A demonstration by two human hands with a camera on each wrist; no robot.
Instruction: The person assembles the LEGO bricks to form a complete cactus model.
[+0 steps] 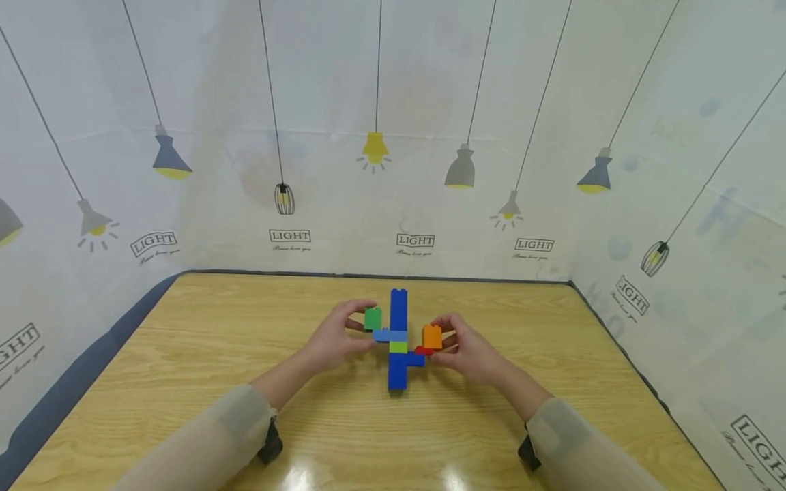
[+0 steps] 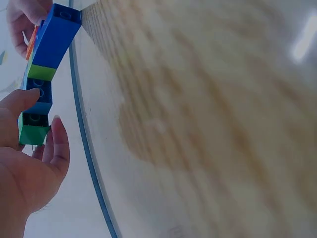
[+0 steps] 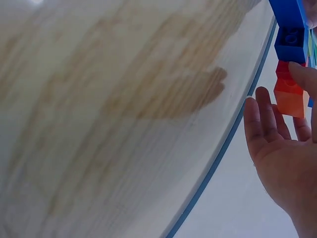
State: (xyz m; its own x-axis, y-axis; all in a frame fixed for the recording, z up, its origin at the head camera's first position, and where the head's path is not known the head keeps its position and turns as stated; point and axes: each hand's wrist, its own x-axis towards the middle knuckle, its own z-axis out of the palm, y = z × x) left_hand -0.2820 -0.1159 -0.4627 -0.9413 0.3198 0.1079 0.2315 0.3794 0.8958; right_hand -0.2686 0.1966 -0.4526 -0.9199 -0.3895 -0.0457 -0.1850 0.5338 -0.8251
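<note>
A toy building-brick figure stands upright between the two hands: a tall blue column (image 1: 398, 310) above, a lime brick (image 1: 398, 347) midway, and a blue lower column (image 1: 397, 372). On its left, a light blue brick (image 1: 382, 335) juts out and bears a green brick (image 1: 372, 318). My left hand (image 1: 334, 341) pinches this arm, thumb below the light blue brick and fingers by the green one. On the other side, a short blue brick (image 1: 417, 359) carries a red brick (image 1: 421, 350) and an orange brick (image 1: 432, 337). My right hand (image 1: 469, 351) pinches that arm, its thumb at the red brick (image 3: 290, 74).
The wooden table (image 1: 196, 368) has a dark edge (image 1: 368, 275) along the back. Behind it hangs a pale cloth (image 1: 331, 88) printed with lamps. Black wrist straps (image 1: 270, 443) show at both sleeves.
</note>
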